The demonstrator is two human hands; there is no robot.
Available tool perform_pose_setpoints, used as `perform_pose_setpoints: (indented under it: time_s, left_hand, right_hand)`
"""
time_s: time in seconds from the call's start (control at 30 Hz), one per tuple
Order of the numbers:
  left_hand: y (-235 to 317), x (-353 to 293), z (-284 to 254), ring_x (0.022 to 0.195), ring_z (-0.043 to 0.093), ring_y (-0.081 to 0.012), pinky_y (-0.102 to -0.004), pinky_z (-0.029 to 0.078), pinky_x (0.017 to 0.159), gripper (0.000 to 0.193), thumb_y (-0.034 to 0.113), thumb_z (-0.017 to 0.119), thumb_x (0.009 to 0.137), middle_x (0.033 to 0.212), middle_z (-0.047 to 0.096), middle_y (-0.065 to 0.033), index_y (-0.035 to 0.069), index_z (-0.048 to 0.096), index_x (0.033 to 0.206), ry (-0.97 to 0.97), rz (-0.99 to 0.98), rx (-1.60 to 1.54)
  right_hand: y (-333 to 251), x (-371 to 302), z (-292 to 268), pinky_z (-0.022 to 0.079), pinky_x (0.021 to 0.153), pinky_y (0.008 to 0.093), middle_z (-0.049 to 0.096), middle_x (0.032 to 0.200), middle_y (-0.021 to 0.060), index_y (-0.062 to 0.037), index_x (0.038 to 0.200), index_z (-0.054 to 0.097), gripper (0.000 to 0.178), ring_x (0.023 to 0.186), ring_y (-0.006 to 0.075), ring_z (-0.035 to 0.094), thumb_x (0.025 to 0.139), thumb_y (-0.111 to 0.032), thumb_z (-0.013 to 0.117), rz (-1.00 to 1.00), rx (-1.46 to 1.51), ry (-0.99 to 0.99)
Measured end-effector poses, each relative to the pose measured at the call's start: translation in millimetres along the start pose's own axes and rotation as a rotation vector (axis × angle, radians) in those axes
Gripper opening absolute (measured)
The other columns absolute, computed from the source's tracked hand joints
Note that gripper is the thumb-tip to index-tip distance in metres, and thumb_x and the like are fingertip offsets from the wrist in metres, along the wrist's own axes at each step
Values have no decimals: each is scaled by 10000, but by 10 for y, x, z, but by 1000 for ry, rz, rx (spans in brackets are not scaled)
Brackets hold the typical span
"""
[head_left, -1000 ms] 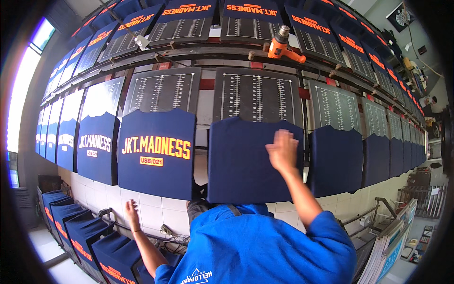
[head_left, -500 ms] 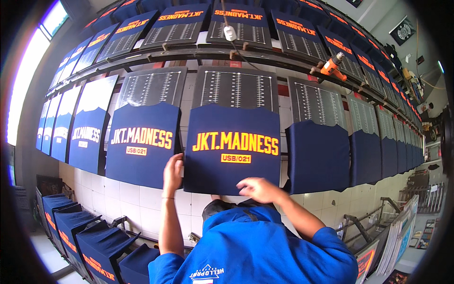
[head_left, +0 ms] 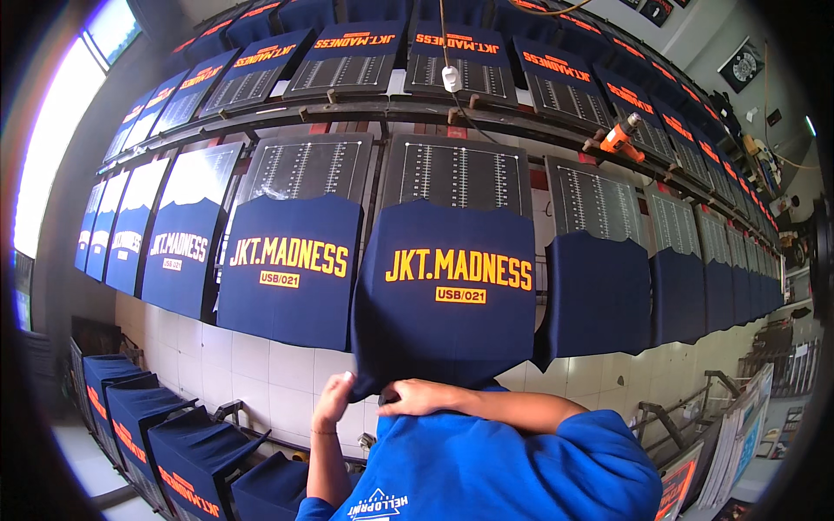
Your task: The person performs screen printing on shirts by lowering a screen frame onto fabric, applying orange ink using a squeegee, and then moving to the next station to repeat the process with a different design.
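A navy T-shirt with yellow lettering is stretched over a dark board marked with white scales, straight in front of me. Its lower left corner is drawn out toward me, and folds run up from there. My left hand pinches that corner, fingers closed. Close beside it, my right hand is bent across my front with its fingers curled at the hem, closed on the cloth; the fingertips are partly hidden. The upper part of the board stays bare above the shirt.
Similar boards with printed navy shirts run left; plain navy shirts run right. A dark metal rail crosses behind, with an orange heat gun on it. A white plug hangs on a cord. More shirts sit behind me at left.
Both hands have moved down to the shirt's lower left corner, the right one sweeping left from the hem's middle. The corner is now pulled toward me and creased. The view has shifted slightly.
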State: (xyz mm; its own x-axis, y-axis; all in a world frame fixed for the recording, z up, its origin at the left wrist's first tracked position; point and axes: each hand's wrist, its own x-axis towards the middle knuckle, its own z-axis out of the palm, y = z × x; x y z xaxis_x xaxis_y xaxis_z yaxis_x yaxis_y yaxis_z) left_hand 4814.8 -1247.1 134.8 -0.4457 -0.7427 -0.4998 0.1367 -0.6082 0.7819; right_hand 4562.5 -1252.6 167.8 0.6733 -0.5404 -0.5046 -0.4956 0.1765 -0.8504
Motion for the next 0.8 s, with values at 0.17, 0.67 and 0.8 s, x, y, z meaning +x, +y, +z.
perform_pose_setpoints:
  time_s: [0.17, 0.67, 0.8]
  left_hand:
    - [484, 324, 987, 1289, 444, -305, -414, 362, 1078, 511, 432, 612, 943, 1355, 499, -169, 35, 633, 1263, 79, 578, 549]
    - [3348, 1137, 1429, 855, 585, -174, -285, 467, 781, 223, -58, 495, 819, 879, 615, -108, -35, 605, 1012, 808, 1431, 734]
    - [3251, 176, 1519, 702, 618, -236, -330, 489, 701, 203, -11, 550, 774, 826, 659, -139, -24, 646, 953, 649, 1663, 915]
  right_hand:
    - [191, 244, -261, 521, 829, 377, 705, 968, 99, -63, 1101, 669, 262, 962, 193, 663, 932, -240, 574, -186, 515, 544]
    - [-2056, -3285, -4052, 519, 899, 426, 741, 922, 108, -46, 930, 714, 225, 898, 265, 701, 892, -230, 590, -1226, 572, 873]
    - [-1547, -3779, -3297, 481, 976, 417, 706, 1086, 128, -12, 1065, 670, 300, 1033, 263, 661, 935, -258, 560, -1189, 590, 1236]
